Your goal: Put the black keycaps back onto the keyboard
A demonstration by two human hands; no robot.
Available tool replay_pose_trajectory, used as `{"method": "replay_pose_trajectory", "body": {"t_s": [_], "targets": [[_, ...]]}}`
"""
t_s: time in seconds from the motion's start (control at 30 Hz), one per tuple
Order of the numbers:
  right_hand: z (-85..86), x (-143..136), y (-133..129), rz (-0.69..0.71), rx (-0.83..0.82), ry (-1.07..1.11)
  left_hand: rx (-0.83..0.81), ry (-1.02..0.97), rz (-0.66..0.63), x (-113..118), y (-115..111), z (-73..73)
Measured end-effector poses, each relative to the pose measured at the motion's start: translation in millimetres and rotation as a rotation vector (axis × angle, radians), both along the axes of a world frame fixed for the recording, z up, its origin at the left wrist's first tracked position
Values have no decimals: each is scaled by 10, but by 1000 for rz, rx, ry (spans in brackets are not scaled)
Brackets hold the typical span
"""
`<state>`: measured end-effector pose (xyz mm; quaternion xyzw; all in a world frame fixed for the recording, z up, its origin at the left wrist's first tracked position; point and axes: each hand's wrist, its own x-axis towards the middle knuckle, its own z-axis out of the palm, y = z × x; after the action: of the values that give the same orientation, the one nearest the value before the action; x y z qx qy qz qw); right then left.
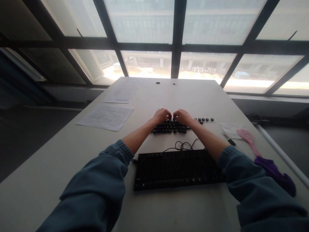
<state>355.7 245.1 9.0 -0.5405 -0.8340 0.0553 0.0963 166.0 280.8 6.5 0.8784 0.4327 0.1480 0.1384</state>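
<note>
White table [195,96], keycaps [166,131] beyond keyboard [176,169], cable [181,147] between, papers [108,117] left

On a counter [140,209], a keyboard [178,169] lies nearest the viewer. Behind it are a cable [181,146], then keys [162,130], with the left hand [162,115] and right hand [182,116] next to each other at their far side. Papers [106,116] lie left of the keys; a brush [245,135] lies right, its handle reaching a cloth [274,175] nearer the viewer. Windows [147,62] stand beyond the far edge.
</note>
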Motion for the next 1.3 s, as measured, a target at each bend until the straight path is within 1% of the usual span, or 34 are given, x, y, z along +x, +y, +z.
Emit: {"method": "replay_pose_trajectory", "body": {"t_s": [0.13, 0.27, 0.37, 0.47, 0.53, 0.6, 0.67, 0.73, 0.83, 0.9, 0.93, 1.0, 1.13, 1.2, 1.3], "targets": [[-10, -19, 13, 6, -2, 27, -5, -18, -24, -28, -1, -26], [4, -50, 29, 1, -6, 70, -29, -57, 0, -19, 9, -6], [67, -55, 20, -15, 11, 134, -38, -120, 45, -20, -5, 73], [176, -20, -68, -42, 69, 220, -27, -202, 91, -90, -109, 214], [250, 17, -202, -54, 115, 314, -18, -254, 107, -185, -267, 319], [309, 46, -414, -51, 141, 490, -23, -303, 100, -304, -510, 410], [351, 51, -698, -39, 118, 702, -72, -403, 98, -427, -823, 470], [375, 24, -1026, -21, 46, 800, -146, -453, 79, -534, -1171, 493], [362, -66, -1483, 25, -87, 822, -204, -419, 54, -641, -1643, 451], [306, -137, -1693, 52, -164, 807, -246, -381, 54, -676, -1859, 382], [265, -169, -1761, 63, -192, 796, -267, -370, 63, -683, -1929, 341], [167, -217, -1830, 83, -231, 771, -305, -359, 87, -683, -2000, 262], [3, -233, -1815, 95, -288, 708, -388, -354, 112, -650, -1984, 159], [-29, -216, -1795, 91, -315, 689, -435, -366, 118, -634, -1966, 138], [-24, -192, -1784, 96, -342, 687, -477, -377, 123, -621, -1966, 130]]}}
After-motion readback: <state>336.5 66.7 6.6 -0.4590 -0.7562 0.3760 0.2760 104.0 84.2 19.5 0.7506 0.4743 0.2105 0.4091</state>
